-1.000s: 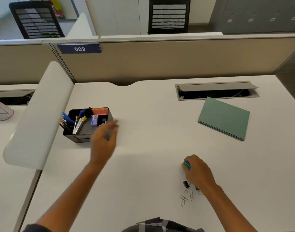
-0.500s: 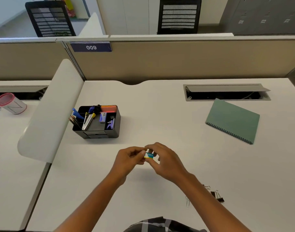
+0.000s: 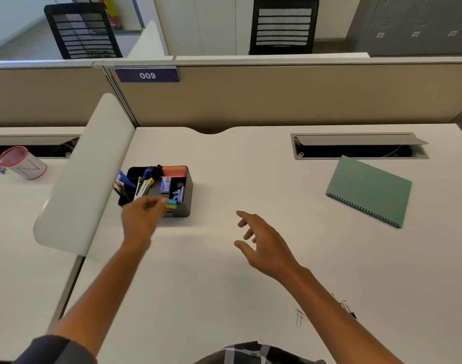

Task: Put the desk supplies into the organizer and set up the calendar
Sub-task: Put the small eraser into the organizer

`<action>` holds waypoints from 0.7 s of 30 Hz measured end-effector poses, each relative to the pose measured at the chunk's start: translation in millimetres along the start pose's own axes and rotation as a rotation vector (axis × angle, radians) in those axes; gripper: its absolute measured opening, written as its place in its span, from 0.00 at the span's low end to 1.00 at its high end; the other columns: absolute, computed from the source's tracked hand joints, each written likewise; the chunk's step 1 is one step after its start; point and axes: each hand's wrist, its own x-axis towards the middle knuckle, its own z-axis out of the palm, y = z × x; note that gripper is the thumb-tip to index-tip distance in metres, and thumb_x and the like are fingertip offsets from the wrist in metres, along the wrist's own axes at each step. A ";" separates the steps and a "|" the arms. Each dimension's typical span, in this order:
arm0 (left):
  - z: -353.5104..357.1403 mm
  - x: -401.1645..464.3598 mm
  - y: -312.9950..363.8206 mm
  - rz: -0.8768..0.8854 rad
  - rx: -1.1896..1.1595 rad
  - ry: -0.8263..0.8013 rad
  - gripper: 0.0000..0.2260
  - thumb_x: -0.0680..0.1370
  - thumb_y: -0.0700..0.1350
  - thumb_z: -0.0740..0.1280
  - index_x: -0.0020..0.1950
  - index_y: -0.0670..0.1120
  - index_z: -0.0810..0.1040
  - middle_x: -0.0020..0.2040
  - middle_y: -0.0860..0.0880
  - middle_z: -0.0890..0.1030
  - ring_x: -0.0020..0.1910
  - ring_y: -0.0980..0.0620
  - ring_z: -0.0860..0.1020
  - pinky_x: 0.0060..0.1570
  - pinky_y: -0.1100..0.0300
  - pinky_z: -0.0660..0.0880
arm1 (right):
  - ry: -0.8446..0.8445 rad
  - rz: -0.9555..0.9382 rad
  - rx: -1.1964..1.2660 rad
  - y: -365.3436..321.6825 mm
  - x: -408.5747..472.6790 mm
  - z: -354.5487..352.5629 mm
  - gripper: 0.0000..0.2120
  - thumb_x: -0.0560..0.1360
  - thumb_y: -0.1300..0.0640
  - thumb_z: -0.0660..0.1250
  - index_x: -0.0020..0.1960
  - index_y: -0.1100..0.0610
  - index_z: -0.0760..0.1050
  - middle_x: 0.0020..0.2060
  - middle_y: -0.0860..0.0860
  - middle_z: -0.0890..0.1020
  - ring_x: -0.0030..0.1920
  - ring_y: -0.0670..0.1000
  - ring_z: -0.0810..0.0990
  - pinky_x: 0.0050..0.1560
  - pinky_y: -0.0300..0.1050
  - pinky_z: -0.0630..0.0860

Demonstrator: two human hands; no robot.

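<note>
A black desk organizer [image 3: 186,191] stands at the left of the white desk, holding pens, pencils, a stapler and a small box. My left hand [image 3: 143,216] pinches a small blue and yellow eraser [image 3: 171,203] right over the organizer's front edge. My right hand [image 3: 264,245] hovers above the middle of the desk with its fingers spread and nothing in it. A green spiral-bound calendar [image 3: 369,190] lies flat at the right. Paper clips [image 3: 299,317] and a black binder clip [image 3: 349,310] lie near my right forearm, partly hidden by it.
A white rounded divider [image 3: 80,179] borders the desk on the left. Beyond it a pink-rimmed cup [image 3: 22,162] stands on the neighbouring desk. An open cable tray [image 3: 358,147] sits at the back right, under the beige partition [image 3: 277,95].
My left hand has taken the eraser from my right hand and carried it left to the organizer. My right hand has let go and opened.
</note>
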 end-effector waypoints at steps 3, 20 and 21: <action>-16.7 35.2 0.4 0.085 0.166 0.100 0.06 0.78 0.43 0.77 0.51 0.42 0.87 0.41 0.48 0.86 0.39 0.54 0.83 0.43 0.72 0.78 | 0.007 0.022 0.007 5.7 -3.9 -0.9 0.29 0.78 0.51 0.71 0.75 0.40 0.63 0.60 0.37 0.75 0.52 0.46 0.79 0.54 0.47 0.80; -2.0 57.7 -14.7 0.101 0.501 -0.016 0.06 0.79 0.42 0.75 0.52 0.40 0.87 0.41 0.46 0.83 0.42 0.48 0.79 0.46 0.57 0.72 | 0.025 0.086 -0.004 20.4 -12.6 -4.5 0.23 0.78 0.51 0.71 0.71 0.40 0.69 0.58 0.38 0.76 0.49 0.46 0.82 0.52 0.50 0.81; -2.2 57.4 -14.4 0.111 0.516 -0.020 0.07 0.79 0.42 0.75 0.53 0.40 0.87 0.41 0.46 0.83 0.43 0.49 0.79 0.46 0.57 0.71 | 0.024 0.082 -0.009 21.1 -12.7 -4.6 0.23 0.78 0.51 0.71 0.70 0.41 0.70 0.58 0.37 0.76 0.49 0.45 0.82 0.52 0.50 0.81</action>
